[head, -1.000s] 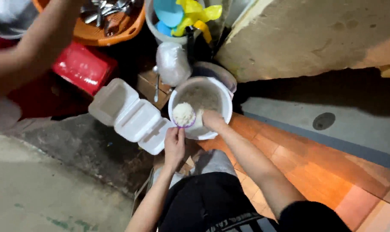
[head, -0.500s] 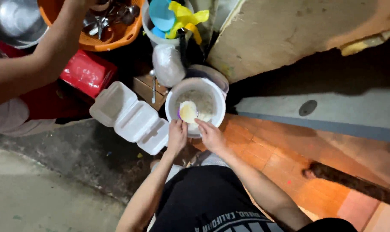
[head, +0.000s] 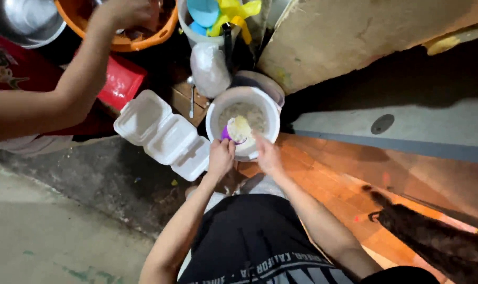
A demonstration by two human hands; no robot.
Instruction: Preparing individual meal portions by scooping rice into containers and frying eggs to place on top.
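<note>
Head view looks down on the person's left hand [head: 221, 155], whose fingers are curled around a small purple scoop [head: 236, 131] heaped with cooked rice, held just inside the near rim of a white rice pot [head: 216, 113]. The right hand [head: 265, 153] rests on the pot's near right rim, fingers pressed together against it, steadying it.

The scoop looks light and stiff, best gripped at its lower end, where the hand now has it. The rice mound looks soft and sticky, likely to crumble or spill if the scoop tilts. The pot seems heavier, with a smooth rim that could slip under a damp palm.

Just left of the pot lies an open white foam clamshell box [head: 162, 134], light and easily dented or pushed aside. A metal spoon [head: 191, 94] and a knotted clear plastic bag [head: 209, 68] sit beyond the pot. Further off, another person's arm [head: 65, 100] reaches into an orange basin [head: 118, 39], above a red container [head: 120, 84]. A white bucket of plastic utensils [head: 218, 16] stands behind the bag.
</note>
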